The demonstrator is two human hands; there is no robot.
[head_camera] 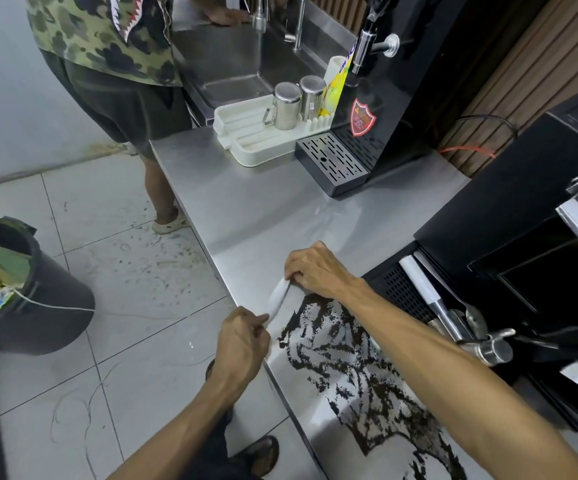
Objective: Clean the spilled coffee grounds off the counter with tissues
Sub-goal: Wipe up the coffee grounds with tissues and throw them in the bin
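Note:
Dark coffee grounds (353, 368) lie smeared in streaks across the near part of the steel counter (246, 202). A white tissue (278, 296) is stretched in a narrow band at the far end of the spill, near the counter's front edge. My right hand (315, 271) pinches its far end against the counter. My left hand (242, 341) pinches its near end at the counter edge.
A black bin (48, 289) with rubbish stands on the tiled floor at the left. Another person (118, 81) stands at the sink (232, 64). A white drainer tray (246, 140) with two steel cups, a black dispenser (384, 98) and an espresso machine (523, 271) line the counter.

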